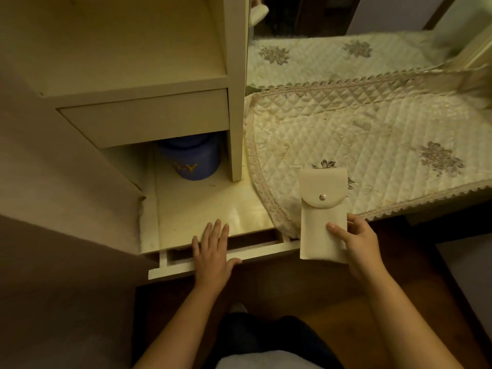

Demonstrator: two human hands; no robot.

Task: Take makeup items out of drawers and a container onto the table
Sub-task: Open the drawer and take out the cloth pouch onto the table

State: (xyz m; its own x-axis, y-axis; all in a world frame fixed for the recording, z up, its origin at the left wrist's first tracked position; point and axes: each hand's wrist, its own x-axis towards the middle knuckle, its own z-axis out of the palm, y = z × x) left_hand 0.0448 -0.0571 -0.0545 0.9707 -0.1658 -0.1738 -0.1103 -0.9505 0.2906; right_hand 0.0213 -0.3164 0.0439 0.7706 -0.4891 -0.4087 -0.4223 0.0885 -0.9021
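My right hand [358,242] grips a cream pouch [322,217] with a snap-button flap, holding it upright over the table's front edge. My left hand [214,247] lies flat, fingers spread, on the front of a drawer [266,250] that stands slightly pulled out under the tabletop; the narrow gap shows a dark inside, contents hidden. A blue round container [193,161] with yellow lettering stands at the back of the table under a small closed drawer [149,118] of the shelf unit.
A quilted cream cloth [372,134] with lace trim and flower embroidery covers the right part of the table. A mirror [346,49] stands behind it. The cream shelf unit [234,89] rises at the left. Dark wooden floor lies below, with my legs in view.
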